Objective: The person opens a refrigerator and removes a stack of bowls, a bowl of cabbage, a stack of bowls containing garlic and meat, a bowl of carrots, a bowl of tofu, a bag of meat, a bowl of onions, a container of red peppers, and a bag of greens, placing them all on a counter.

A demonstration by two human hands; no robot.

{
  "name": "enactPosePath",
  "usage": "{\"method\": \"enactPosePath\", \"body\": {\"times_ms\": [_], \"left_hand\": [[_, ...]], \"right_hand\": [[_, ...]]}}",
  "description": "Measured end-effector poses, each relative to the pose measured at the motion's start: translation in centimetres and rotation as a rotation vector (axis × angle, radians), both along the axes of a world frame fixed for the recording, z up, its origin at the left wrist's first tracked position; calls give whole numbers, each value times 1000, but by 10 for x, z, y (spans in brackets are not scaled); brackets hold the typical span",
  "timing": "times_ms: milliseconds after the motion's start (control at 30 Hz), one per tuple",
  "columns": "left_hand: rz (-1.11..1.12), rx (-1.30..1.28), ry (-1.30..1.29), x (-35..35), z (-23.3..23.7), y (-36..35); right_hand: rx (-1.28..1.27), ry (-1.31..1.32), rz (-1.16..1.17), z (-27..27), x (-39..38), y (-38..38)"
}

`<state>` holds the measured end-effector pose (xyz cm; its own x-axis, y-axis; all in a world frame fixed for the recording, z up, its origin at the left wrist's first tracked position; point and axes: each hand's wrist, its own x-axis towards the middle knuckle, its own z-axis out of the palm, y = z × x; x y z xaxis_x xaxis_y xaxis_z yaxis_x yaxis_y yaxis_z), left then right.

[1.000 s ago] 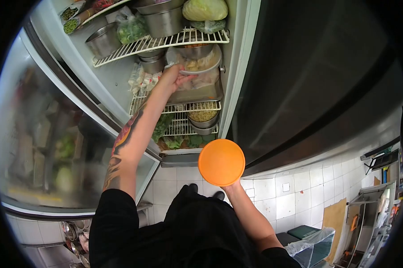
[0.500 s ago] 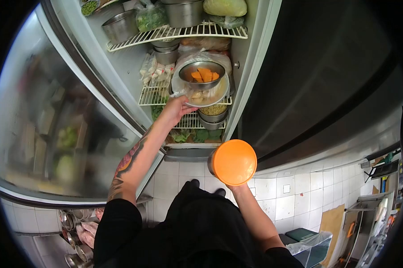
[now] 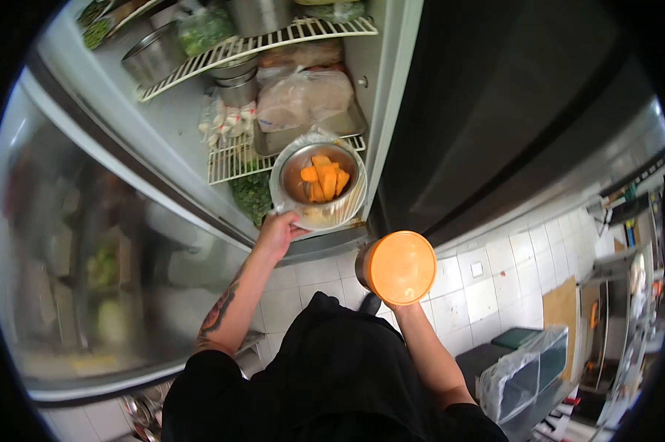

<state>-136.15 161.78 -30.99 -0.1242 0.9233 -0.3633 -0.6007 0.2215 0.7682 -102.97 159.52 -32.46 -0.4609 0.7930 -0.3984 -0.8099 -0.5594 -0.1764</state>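
Note:
My left hand (image 3: 279, 234) is closed on the near rim of a plastic-wrapped bowl (image 3: 325, 218) with pale food under the film. On top of it rests a metal bowl (image 3: 288, 163) with several orange vegetable chunks (image 3: 323, 179), perhaps pumpkin. Both are in front of the fridge's middle rack (image 3: 226, 166). Low on the right, my right hand (image 3: 405, 311) supports a round container with an orange lid (image 3: 402, 268); the lid hides most of its fingers.
The glass fridge door (image 3: 119, 272) stands open at left. A metal tray (image 3: 314, 132) and a bag of pale food (image 3: 307, 99) occupy the middle rack. Pots and bags sit on the upper rack (image 3: 259, 50). A dark fridge panel (image 3: 509, 110) rises at right; a plastic-covered bin (image 3: 524, 376) stands lower right.
My left hand has drawn the wrapped bowl, with the metal bowl on it, off the rack towards me. The tray and bag behind now show more. The orange-lidded container stays in my right hand.

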Motion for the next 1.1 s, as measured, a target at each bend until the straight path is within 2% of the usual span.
{"method": "enactPosePath", "body": {"times_ms": [133, 167, 267, 367, 400, 467, 567, 667, 767, 867, 933, 1000, 1033, 1100], "left_hand": [[-77, -52, -31, 13, -19, -15], [-101, -62, -26, 14, -32, -17], [-164, -84, -33, 19, -60, -22], [-204, -92, 7, 30, -62, -34], [-226, -101, 20, 36, -57, -38], [-276, -100, 38, 50, -56, -43], [-441, -105, 58, 77, -60, -56], [-565, -105, 16, 114, -84, -72], [-655, -83, 17, 174, -72, -105], [-830, -82, 53, 243, -70, -141], [-968, -83, 81, 301, -65, -175], [-1068, -101, 25, 364, -61, -211], [-1141, -107, -15, 398, -59, -231], [-1278, -145, -43, 464, -71, -268]], "right_hand": [[-78, -64, -229, -16, 3, -33], [-182, -62, -313, -16, 1, -44], [-312, -150, -375, -42, 11, -77], [-377, -167, -506, -33, 10, -108], [-371, -158, -532, -36, 17, -117], [-194, -100, -555, -47, 37, -138], [-120, -140, -678, -46, 63, -170], [-78, -146, -821, -34, 92, -212], [-13, -63, -990, -12, 125, -267], [106, 60, -1093, -21, 171, -345], [64, 29, -1254, -19, 201, -395], [202, -236, -1352, -3, 232, -450], [137, -146, -1396, -13, 254, -481], [159, -158, -1548, 10, 280, -538]]}}
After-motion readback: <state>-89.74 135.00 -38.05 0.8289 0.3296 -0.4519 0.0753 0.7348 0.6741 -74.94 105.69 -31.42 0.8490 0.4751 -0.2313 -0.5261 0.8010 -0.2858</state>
